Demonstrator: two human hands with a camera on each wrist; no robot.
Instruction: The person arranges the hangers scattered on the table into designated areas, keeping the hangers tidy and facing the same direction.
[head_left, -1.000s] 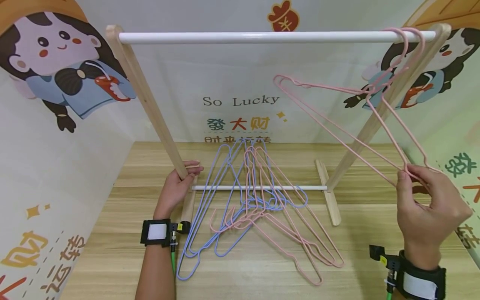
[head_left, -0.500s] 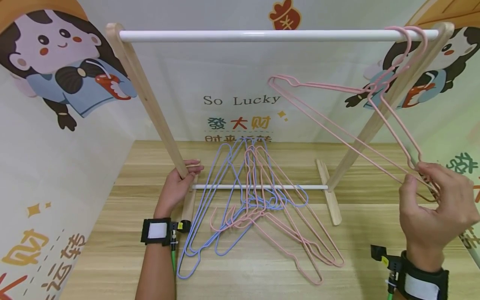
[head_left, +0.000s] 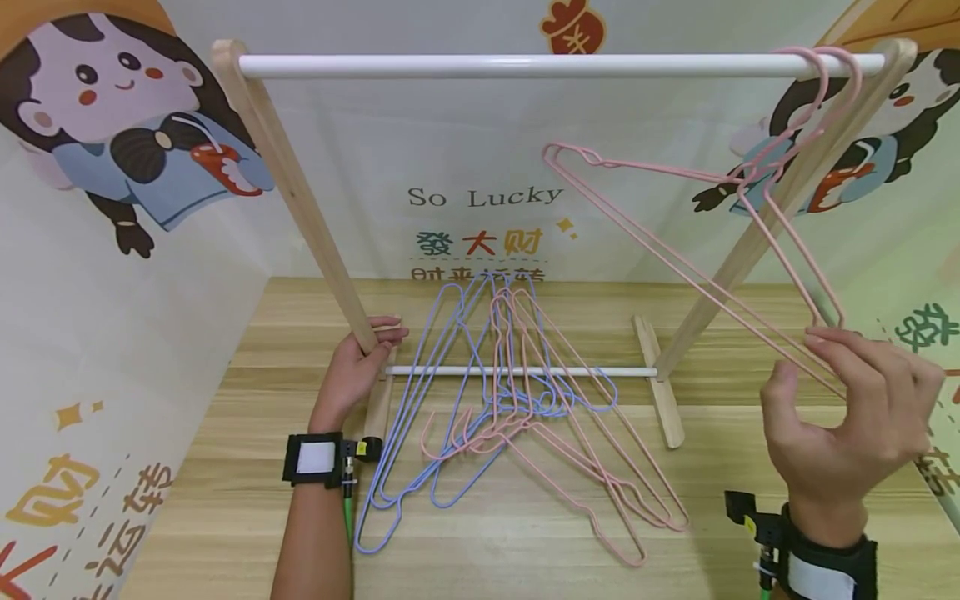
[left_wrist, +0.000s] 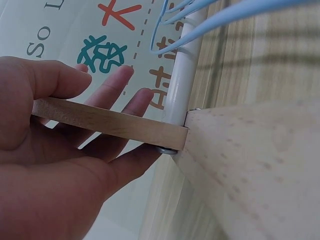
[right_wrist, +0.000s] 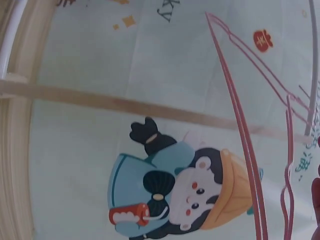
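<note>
My left hand [head_left: 352, 371] holds the rack's left wooden post [head_left: 300, 204] near its base; in the left wrist view the post [left_wrist: 110, 122] lies between the thumb and fingers of that hand [left_wrist: 65, 150]. Two pink hangers [head_left: 660, 169] hang by their hooks at the right end of the white top bar [head_left: 480, 67]. At their lower right corner, my right hand [head_left: 847, 417] touches them with its fingers, the thumb standing apart. The right wrist view shows the pink hangers [right_wrist: 240, 120] and only a sliver of that hand [right_wrist: 316, 205] at the edge.
Blue hangers [head_left: 375, 547] and pink hangers [head_left: 562, 498] lie tangled across the rack's lower white bar [head_left: 442, 371] and the wooden table [head_left: 247, 517]. The right post [head_left: 712, 292] stands on a wooden foot [head_left: 663, 417]. Printed walls surround the table.
My right hand moved right, then back left, and its thumb parted from the hangers it pinched. The two hangers' left ends now sit closer together. My left hand stays on the post.
</note>
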